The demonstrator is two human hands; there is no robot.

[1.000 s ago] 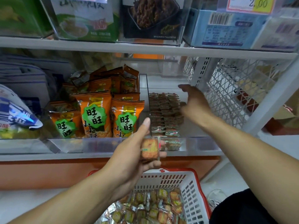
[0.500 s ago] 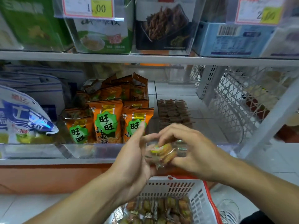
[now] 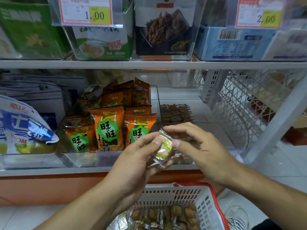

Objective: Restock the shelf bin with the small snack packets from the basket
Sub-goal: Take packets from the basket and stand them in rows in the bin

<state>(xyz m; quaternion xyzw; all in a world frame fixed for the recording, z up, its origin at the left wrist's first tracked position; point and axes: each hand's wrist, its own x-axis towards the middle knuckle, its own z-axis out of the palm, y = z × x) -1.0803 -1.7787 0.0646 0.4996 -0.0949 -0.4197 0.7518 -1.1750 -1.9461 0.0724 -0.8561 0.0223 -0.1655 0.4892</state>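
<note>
White metal shelving (image 3: pixel 149 64) fills the view, two tiers showing, with an orange kick panel (image 3: pixel 49 185) under the lower tier and pale floor tiles (image 3: pixel 290 171) to the right. A white mesh side panel (image 3: pixel 245 103) closes the shelf's right end. The upper tier carries clear bins of boxed and bagged goods with two price tags (image 3: pixel 86 11) clipped to their fronts. On the lower tier, a blue and white bag (image 3: pixel 21 127) sits at the left, and orange snack bags (image 3: pixel 109 127) stand packed in a clear bin beside it. The clear shelf bin (image 3: pixel 232 146) to the right of those holds rows of small brown packets (image 3: pixel 176 113) along its left side, and its right side is bare. Below, a white basket with a red rim (image 3: pixel 204 205) holds a heap of small wrapped packets (image 3: pixel 166 216).

Both hands meet in front of the shelf bin, above the basket. The left hand (image 3: pixel 137 160) and right hand (image 3: pixel 202 150) pinch one small snack packet (image 3: pixel 162 146) between thumbs and fingertips, the clear wrapper upright, slightly tilted.
</note>
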